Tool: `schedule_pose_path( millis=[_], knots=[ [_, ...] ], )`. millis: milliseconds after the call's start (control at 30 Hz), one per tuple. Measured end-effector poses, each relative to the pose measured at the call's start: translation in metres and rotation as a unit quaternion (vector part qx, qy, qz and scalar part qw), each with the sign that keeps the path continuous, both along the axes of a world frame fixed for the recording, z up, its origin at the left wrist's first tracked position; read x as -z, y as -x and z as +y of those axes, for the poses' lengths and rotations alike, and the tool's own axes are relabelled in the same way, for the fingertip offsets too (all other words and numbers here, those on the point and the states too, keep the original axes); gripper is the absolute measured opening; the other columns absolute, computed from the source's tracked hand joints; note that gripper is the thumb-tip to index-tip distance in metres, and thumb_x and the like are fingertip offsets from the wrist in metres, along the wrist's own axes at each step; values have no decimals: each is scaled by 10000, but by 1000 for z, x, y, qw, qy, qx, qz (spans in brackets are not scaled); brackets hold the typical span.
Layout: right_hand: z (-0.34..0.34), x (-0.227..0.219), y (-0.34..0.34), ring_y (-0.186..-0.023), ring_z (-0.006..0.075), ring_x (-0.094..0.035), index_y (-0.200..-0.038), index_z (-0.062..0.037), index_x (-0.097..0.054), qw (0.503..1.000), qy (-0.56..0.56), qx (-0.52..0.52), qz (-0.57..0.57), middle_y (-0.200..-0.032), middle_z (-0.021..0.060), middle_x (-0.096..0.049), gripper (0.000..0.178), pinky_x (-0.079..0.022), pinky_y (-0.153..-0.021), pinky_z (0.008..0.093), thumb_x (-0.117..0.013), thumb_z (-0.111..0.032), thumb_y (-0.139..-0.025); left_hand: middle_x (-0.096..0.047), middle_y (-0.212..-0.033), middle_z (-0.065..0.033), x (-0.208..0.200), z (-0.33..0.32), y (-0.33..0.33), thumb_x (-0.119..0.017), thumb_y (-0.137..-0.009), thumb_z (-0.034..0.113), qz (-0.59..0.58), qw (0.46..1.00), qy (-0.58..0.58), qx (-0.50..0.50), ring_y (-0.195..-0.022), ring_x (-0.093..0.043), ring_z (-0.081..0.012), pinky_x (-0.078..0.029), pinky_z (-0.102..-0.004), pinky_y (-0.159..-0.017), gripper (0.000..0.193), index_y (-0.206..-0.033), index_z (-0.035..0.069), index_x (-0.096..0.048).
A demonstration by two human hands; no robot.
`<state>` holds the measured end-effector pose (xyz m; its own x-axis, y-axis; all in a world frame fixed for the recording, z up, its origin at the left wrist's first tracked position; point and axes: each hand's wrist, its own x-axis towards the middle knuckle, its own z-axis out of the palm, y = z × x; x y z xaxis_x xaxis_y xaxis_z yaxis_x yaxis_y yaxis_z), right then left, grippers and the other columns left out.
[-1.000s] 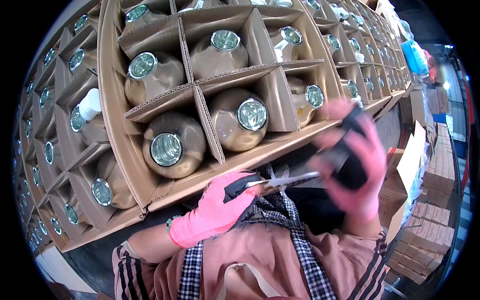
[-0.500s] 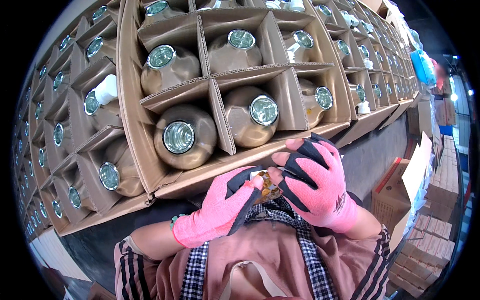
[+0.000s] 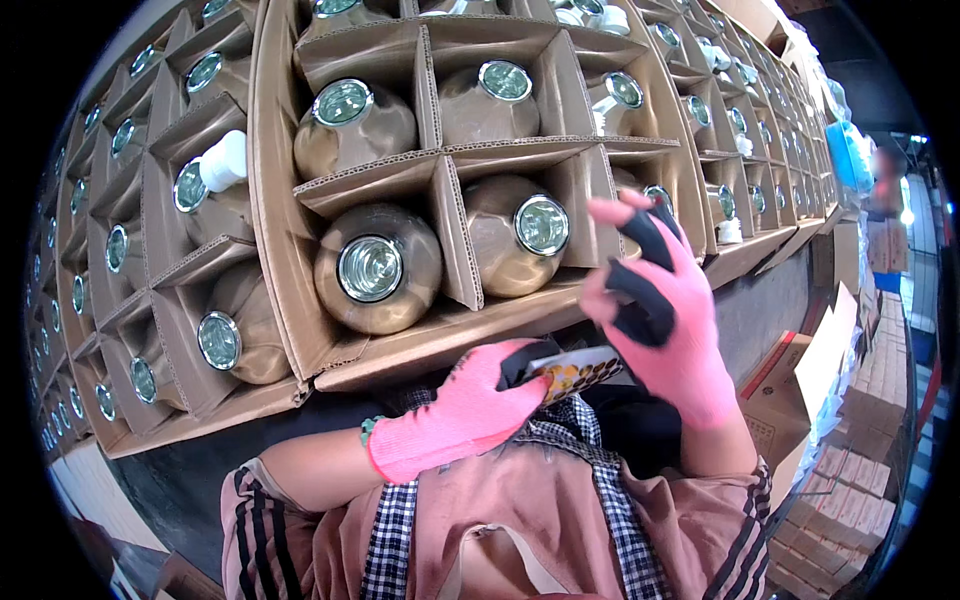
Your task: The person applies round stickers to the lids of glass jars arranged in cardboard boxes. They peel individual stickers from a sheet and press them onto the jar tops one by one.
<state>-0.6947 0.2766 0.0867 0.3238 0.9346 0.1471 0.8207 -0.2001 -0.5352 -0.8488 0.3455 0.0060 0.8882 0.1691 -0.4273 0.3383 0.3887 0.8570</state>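
My left hand [image 3: 465, 405], in a pink and dark grey glove with bare fingertips, is closed on a small stack of sticker sheets [image 3: 578, 374] with a yellow-and-black pattern, held close to my chest. My right hand [image 3: 665, 310], gloved the same way, is raised beside the open carton's near right corner. Its fingers are bent and apart, blurred by motion; nothing shows between them. It partly covers a glass bottle in that corner. Left of it, a round amber-tinted bottle [image 3: 508, 260] and another round bottle [image 3: 375, 300] stand tilted in cardboard compartments.
The divided carton [image 3: 450, 345] lies just ahead of my hands. More cartons of bottles extend left and right; a white cap [image 3: 224, 161] rests on one bottle at left. A printed carton [image 3: 775, 385] and stacked boxes [image 3: 850, 500] stand to the right. A person is in the far right background.
My right hand has come away from the sticker sheets, moving up and right toward the carton's corner. My left hand keeps the sheets, whose patterned face now shows more.
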Motion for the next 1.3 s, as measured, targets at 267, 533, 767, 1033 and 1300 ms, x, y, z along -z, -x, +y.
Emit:
schedule_pose_path(
  millis=[267,533,767,1033,1300],
  knots=[
    [34,46,-4,-1201,380,-295,-673,-35,-571,968,151,-139,-146,-1285,131,-375,104,-277,-958,468,-637,-58,-597,-574,-780,-191,14,-10,3,-509,-759,155,-85,993,-74,36,-680,-541,-318,-436,-357,-643,203,-886,10,-572],
    [51,68,-4,-1225,356,-272,-656,-44,-592,939,184,-181,-226,-1275,136,-374,110,-251,-981,490,-650,-77,-569,-595,-903,-175,19,-4,4,-517,-763,152,-59,992,-101,43,-844,-569,-309,-447,-345,-749,272,-994,20,-572],
    [51,63,-2,-1223,356,-267,-822,-58,-586,941,161,-138,-262,-1272,135,-371,284,-261,-970,490,-664,-77,-550,-605,-797,-135,18,-4,2,-538,-755,132,-52,996,-76,14,-707,-554,-166,-443,-299,-656,229,-941,7,-586],
    [15,-31,12,-1044,326,-455,-829,-41,-551,991,57,-66,-105,-989,99,-531,271,-353,-873,410,-674,-115,-599,-582,-768,-76,5,11,8,-523,-782,93,-46,998,23,-25,-693,-508,-99,-427,-252,-641,220,-981,13,-571],
    [8,-11,27,-967,283,-497,-824,-68,-568,983,95,-122,-96,-884,62,-539,248,-385,-817,402,-659,-121,-599,-588,-931,-56,-4,23,11,-476,-814,5,-111,992,47,-33,-888,-515,-88,-422,-243,-759,216,-1017,-9,-547]
  ],
)
